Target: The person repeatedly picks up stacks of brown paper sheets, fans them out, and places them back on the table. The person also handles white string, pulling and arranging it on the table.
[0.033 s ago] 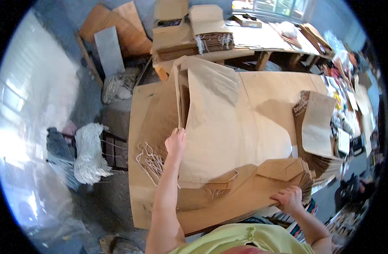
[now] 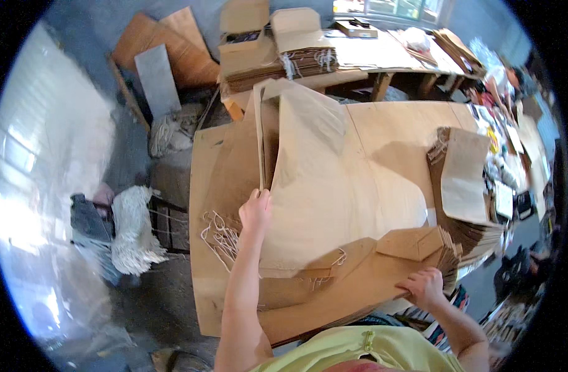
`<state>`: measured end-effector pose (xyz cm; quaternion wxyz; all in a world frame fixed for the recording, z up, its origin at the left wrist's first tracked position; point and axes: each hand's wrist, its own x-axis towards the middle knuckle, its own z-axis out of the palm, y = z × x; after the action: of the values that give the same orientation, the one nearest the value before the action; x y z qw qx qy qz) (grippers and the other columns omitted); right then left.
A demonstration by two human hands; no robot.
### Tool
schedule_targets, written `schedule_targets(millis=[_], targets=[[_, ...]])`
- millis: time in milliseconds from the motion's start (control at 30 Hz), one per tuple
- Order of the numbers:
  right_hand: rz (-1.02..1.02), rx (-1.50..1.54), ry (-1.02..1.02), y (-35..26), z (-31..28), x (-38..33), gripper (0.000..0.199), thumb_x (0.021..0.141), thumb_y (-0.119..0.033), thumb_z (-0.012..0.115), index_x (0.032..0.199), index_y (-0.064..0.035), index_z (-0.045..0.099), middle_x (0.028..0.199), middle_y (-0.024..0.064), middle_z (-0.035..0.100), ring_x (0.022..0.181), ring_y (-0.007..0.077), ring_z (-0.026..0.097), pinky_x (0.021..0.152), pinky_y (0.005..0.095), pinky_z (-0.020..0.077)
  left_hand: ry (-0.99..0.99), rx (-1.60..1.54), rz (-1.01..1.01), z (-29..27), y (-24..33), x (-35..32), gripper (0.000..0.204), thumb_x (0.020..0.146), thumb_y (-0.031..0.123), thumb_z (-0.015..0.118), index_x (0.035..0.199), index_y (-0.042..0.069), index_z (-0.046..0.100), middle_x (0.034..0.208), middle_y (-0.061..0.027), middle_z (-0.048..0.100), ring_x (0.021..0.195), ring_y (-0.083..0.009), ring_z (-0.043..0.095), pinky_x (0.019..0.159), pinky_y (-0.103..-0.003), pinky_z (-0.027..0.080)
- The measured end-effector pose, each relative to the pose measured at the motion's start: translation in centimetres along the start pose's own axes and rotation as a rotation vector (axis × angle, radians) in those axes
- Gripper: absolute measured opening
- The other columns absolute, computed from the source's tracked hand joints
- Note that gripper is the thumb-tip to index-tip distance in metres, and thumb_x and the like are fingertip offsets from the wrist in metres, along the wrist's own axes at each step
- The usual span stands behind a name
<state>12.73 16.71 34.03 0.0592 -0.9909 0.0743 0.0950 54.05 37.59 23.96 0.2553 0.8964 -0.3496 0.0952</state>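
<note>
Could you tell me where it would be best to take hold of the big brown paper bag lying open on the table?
Probably by its left side fold, coming from the left: the paper bag lies flat with that gusset edge raised, and the left hand already pinches it there. The right hand rests on the folded flap at the near right, by the stacked bags.

Large brown paper bag [image 2: 333, 186] open on worktable; flat brown bag stack [image 2: 463, 229] right; cardboard boxes [image 2: 246, 31] behind.
</note>
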Motion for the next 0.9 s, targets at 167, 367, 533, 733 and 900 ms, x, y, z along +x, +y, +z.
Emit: schedule_targets(millis=[167, 367, 533, 733, 900], targets=[[-0.089, -0.047, 0.051, 1.2, 2.2, -1.5, 0.014, 0.078, -0.034, 0.062, 0.089, -0.0260, 0.067, 0.074, -0.0016, 0.064, 0.070, 0.0189, 0.065, 0.068, 0.0389, 0.0464, 0.010, 0.205, 0.389, -11.7, 7.2, -3.1, 0.011, 0.077, 0.010, 0.063, 0.087, 0.013, 0.059, 0.087, -0.0068, 0.056, 0.066, -0.0245, 0.061, 0.053, -0.038, 0.048], [-0.080, -0.035, 0.059, 0.6, 3.3, -5.0, 0.014, 0.082, -0.027, 0.053, 0.080, -0.0197, 0.064, 0.064, 0.0017, 0.063, 0.064, 0.0216, 0.064, 0.063, 0.0381, 0.0469, -0.357, 0.179, 0.680, -20.8, 14.3, -11.2, 0.012, 0.073, 0.007, 0.067, 0.081, 0.010, 0.059, 0.085, -0.0070, 0.059, 0.068, -0.0232, 0.062, 0.053, -0.035, 0.048], [-0.065, 0.061, 0.077, -0.5, -0.1, -4.6, 0.014, 0.076, -0.025, 0.062, 0.084, -0.0134, 0.062, 0.082, 0.0043, 0.066, 0.083, 0.0228, 0.065, 0.069, 0.0379, 0.0505, -0.590, -0.035, 0.329, -18.4, 15.2, -16.3, 0.014, 0.070, 0.007, 0.072, 0.079, 0.007, 0.062, 0.073, -0.0093, 0.059, 0.069, -0.0304, 0.062, 0.058, -0.036, 0.048], [-0.188, -0.006, 0.463, 0.3, 1.1, -3.2, 0.024, 0.080, -0.020, 0.057, 0.103, -0.0138, 0.056, 0.101, 0.0026, 0.054, 0.100, 0.0187, 0.053, 0.079, 0.0304, 0.0438, -0.811, 0.232, 0.382, -16.0, 19.4, -16.5, 0.066, 0.069, 0.003, 0.075, 0.129, 0.021, 0.054, 0.119, -0.0079, 0.054, 0.100, -0.0313, 0.060, 0.085, -0.039, 0.051], [-0.291, -0.044, 0.679, -0.2, -0.3, -2.7, 0.025, 0.079, -0.020, 0.058, 0.103, -0.0154, 0.057, 0.102, 0.0040, 0.053, 0.100, 0.0193, 0.053, 0.083, 0.0324, 0.0422, -0.929, 0.148, 0.249, -12.5, 16.9, -15.7, 0.027, 0.079, 0.009, 0.065, 0.106, 0.011, 0.068, 0.110, -0.0115, 0.063, 0.096, -0.0308, 0.061, 0.081, -0.041, 0.050]])
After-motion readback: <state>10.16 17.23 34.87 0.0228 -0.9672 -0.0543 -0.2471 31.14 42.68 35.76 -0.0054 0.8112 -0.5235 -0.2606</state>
